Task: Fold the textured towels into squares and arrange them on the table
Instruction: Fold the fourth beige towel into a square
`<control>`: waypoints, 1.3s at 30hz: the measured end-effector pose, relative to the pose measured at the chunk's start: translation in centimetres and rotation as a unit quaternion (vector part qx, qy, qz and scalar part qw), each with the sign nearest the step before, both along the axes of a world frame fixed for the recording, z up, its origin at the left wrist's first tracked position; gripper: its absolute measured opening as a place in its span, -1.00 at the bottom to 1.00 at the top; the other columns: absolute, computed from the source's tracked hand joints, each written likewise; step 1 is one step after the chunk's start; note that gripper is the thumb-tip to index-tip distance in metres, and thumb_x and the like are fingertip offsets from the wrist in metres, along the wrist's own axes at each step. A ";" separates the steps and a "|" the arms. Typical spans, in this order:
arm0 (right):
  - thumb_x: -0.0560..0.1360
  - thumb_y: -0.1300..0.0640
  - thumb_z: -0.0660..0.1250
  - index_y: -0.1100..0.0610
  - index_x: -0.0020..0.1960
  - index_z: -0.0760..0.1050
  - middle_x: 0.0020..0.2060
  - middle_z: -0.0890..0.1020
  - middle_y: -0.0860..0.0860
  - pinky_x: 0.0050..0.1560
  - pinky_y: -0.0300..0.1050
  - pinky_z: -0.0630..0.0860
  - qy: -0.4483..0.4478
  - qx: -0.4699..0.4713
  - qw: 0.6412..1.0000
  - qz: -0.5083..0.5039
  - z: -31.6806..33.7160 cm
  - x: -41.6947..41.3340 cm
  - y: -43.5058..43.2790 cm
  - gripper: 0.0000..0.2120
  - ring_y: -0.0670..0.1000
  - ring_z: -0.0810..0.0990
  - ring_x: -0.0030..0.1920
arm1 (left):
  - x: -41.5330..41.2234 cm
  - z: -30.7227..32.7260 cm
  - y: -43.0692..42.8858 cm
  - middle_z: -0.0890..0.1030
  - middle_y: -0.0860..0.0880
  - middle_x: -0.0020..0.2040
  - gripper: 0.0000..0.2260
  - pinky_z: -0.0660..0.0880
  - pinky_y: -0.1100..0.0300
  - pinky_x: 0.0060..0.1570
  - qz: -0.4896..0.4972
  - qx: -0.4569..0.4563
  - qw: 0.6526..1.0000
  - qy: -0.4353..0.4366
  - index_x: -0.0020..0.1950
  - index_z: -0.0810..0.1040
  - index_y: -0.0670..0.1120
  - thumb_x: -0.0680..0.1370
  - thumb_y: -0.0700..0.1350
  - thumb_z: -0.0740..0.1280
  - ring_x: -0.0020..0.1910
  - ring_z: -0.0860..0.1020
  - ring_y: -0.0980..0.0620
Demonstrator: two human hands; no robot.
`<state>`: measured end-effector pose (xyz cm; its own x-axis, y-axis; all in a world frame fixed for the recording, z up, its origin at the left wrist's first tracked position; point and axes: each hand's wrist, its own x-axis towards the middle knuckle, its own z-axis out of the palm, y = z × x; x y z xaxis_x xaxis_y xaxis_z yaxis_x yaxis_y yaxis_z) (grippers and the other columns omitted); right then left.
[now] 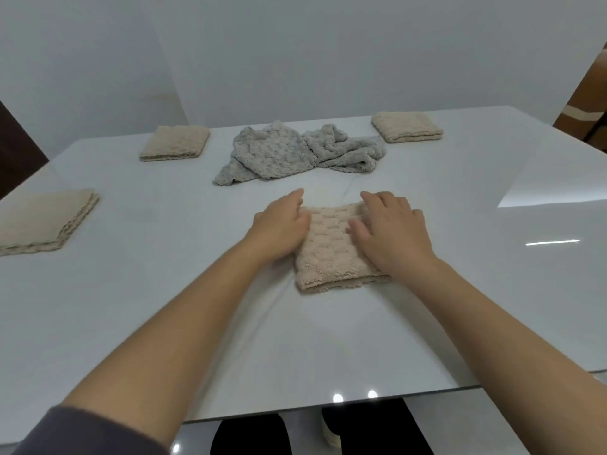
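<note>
A beige textured towel [331,247], folded into a rough square, lies in the middle of the white table [460,290]. My left hand [279,228] rests flat against its left edge, fingers straight. My right hand [391,231] presses flat on its right half, fingers spread. Beyond them a grey textured towel [295,152] lies crumpled and unfolded. Three folded beige towels sit apart: one at the far left [175,142], one at the far right [407,126], one at the near left edge [42,221].
The glossy table's front edge [328,412] runs just above my dark-clothed legs. White walls stand behind the table. A brown door or cabinet [588,93] shows at the far right, and a dark object [16,149] at the far left.
</note>
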<state>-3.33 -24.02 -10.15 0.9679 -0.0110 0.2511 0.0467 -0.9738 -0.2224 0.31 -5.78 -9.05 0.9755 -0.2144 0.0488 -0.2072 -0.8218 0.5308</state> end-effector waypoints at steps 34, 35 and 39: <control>0.66 -0.02 0.02 0.07 0.50 0.25 0.53 0.22 0.02 0.53 0.04 -0.11 0.060 0.084 0.956 0.274 -2.0 4.2 8.8 -0.56 0.01 0.03 0.55 | -5.0 -0.1 8.7 0.43 0.11 -0.56 -0.85 0.13 0.30 -0.59 0.105 -0.253 0.944 0.187 -0.19 0.49 -0.07 0.53 -0.07 0.39 -0.62 0.24 0.13; 0.66 -0.01 0.04 0.08 0.48 0.29 0.51 0.25 0.02 0.53 0.02 -0.09 0.055 0.104 0.950 0.290 -1.9 4.3 9.0 -0.58 0.00 0.05 0.55 | -5.1 -0.2 8.7 0.42 0.10 -0.57 -0.87 0.13 0.32 -0.60 0.114 -0.253 0.940 0.198 -0.15 0.49 -0.07 0.54 -0.08 0.38 -0.64 0.23 0.13; 0.65 0.08 0.12 0.11 0.40 0.40 0.43 0.39 0.03 0.47 -0.15 0.09 0.020 0.220 0.933 0.283 -1.4 3.9 9.0 -0.65 -0.01 0.24 0.48 | -5.5 -0.1 8.8 0.57 0.03 -0.37 -0.79 0.42 0.20 -0.41 0.189 -0.109 0.967 0.129 0.04 0.45 -0.04 0.51 0.04 0.34 -0.46 0.50 0.06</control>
<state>0.61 -15.06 -11.52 0.8585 0.4109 0.3069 0.5090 -0.6097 -0.6075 -5.21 3.04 -9.20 0.9680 0.1471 -0.2034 0.2485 -0.6757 0.6941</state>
